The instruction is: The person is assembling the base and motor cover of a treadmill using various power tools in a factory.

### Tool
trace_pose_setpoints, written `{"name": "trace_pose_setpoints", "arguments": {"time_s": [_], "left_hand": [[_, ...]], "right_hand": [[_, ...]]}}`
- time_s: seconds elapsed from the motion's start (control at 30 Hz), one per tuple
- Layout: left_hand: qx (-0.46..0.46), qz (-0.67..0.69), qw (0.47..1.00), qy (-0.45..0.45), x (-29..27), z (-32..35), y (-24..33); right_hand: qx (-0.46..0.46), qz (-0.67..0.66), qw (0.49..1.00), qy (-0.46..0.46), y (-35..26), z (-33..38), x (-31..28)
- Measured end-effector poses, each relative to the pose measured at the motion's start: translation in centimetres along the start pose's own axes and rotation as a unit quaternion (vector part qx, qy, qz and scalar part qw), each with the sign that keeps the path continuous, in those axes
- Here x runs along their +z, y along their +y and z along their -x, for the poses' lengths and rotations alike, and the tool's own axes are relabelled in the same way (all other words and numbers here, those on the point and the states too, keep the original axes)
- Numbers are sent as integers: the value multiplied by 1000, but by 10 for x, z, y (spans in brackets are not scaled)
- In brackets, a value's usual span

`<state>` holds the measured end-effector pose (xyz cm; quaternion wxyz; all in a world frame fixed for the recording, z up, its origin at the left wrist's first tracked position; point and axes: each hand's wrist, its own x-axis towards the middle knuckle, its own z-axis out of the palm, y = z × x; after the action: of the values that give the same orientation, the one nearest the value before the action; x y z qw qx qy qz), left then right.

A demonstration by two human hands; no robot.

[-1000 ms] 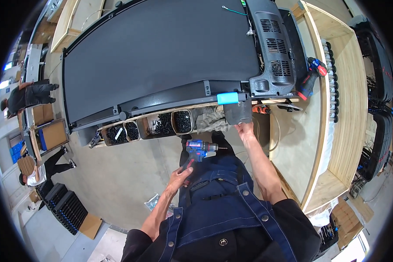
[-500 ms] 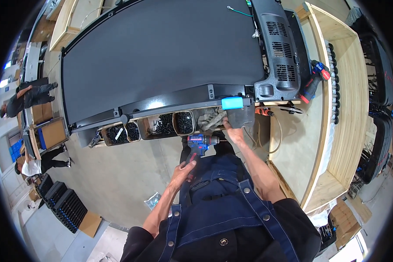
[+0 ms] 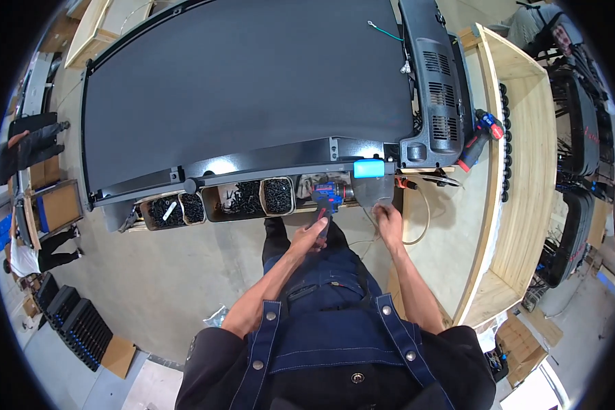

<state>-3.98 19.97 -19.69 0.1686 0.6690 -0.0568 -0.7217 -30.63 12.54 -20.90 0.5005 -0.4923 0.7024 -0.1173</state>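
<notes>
My left hand [image 3: 309, 236] is wrapped round the grip of a blue and black cordless drill [image 3: 326, 194], its chuck pointing right. The drill is over a compartment with crumpled grey gloves or cloth, which it partly hides. To the right, my right hand [image 3: 389, 224] is closed just below a grey bin [image 3: 372, 191]; whatever its fingers hold, if anything, is too small to make out. Beyond both hands lies a treadmill deck with a broad black belt [image 3: 253, 82]. A light blue piece [image 3: 369, 169] sits on its near edge.
Bins of black screws [image 3: 242, 198] line the deck's near rail. A vented black cover [image 3: 437, 89] stands at the deck's right end. A second power driver [image 3: 480, 140] rests by a wooden crate [image 3: 533, 198]. A hose [image 3: 427, 219] loops near my right hand. Two people are at far left.
My right hand has drawn out of the compartment with the grey cloth and moved right and nearer to me. My left hand has moved the drill right and farther away, over that compartment.
</notes>
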Motion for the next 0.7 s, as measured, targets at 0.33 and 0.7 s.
{"name": "trace_pose_setpoints", "arguments": {"time_s": [0.33,0.7], "left_hand": [[128,-239,962,35,1,-86,-44],[597,-442,542,392,-245,191,163]], "right_hand": [[65,-68,989,-117,14,82,46],[69,-651,753,-64,-248,32,146]]}}
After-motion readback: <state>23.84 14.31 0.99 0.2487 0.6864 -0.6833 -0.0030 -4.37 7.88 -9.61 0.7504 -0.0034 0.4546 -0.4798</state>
